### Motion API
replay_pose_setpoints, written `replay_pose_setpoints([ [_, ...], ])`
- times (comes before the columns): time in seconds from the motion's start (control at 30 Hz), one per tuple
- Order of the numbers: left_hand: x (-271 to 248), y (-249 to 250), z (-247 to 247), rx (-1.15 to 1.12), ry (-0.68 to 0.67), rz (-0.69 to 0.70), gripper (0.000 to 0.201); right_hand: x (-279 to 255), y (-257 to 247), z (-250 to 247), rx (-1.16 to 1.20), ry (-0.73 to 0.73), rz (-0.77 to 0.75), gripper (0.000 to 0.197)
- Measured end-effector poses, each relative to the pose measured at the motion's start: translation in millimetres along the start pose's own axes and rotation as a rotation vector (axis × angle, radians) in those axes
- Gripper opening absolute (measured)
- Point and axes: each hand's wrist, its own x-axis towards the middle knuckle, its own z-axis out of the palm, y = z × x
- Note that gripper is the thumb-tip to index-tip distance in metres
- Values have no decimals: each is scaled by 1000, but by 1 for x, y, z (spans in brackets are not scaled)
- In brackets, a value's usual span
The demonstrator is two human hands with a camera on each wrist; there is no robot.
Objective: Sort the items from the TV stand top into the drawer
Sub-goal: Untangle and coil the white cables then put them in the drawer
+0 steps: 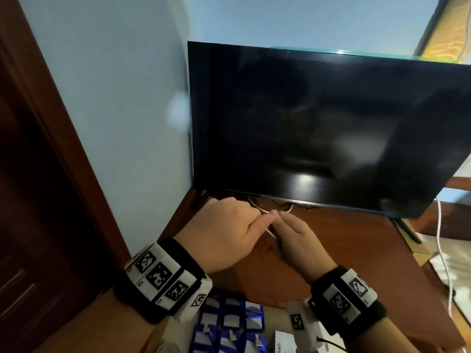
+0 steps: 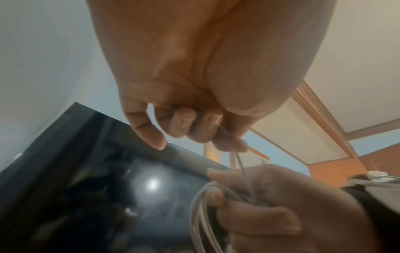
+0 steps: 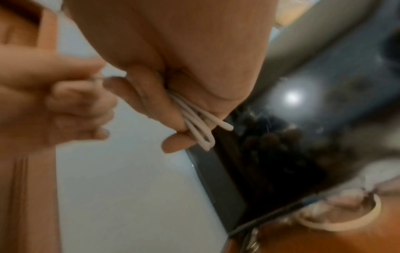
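In front of me a pale blue wall [image 1: 107, 103] meets a dark wooden door frame [image 1: 48, 138] on my left. A black television [image 1: 318, 128], switched off, stands on the reddish-brown wooden worktop [image 1: 344, 250] and mirrors one bright lamp as a glare spot low on its screen. A white cable [image 1: 439, 240] hangs down past the worktop's right edge. Top right, a strip of yellow patterned fabric [image 1: 446, 29] shows. My left wrist view catches a cream ceiling [image 2: 357, 51] with wooden trim.

White cable [image 1: 269, 231] mostly hidden between both hands
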Motion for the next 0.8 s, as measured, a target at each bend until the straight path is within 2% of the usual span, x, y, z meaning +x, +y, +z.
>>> replay_pose_setpoints([
  [0.13, 8, -23, 1, -169, -91, -121, 41, -14, 2, 7, 256, -170, 45, 66],
  [0.2, 8, -32, 9, -296, -118, -152, 36, -18, 2, 10, 362, -233, 50, 63],
  [0.33, 3, -41, 26, -544, -132, -205, 33, -22, 1, 7, 547, -262, 44, 48],
  [0.47, -8, -40, 44, -732, -63, -258, 49, -20, 2, 3, 647, -283, 32, 42],
  [0.57, -15, -38, 53, -925, 11, -311, 49, -16, 2, 1, 812, -314, 25, 39],
  [0.7, -16, -35, 62, -1033, 83, -354, 42, -12, 2, 1, 871, -269, 58, 41],
  [0.8, -14, -35, 64, -987, 178, -371, 25, -10, 6, 6, 710, -168, 37, 43],
])
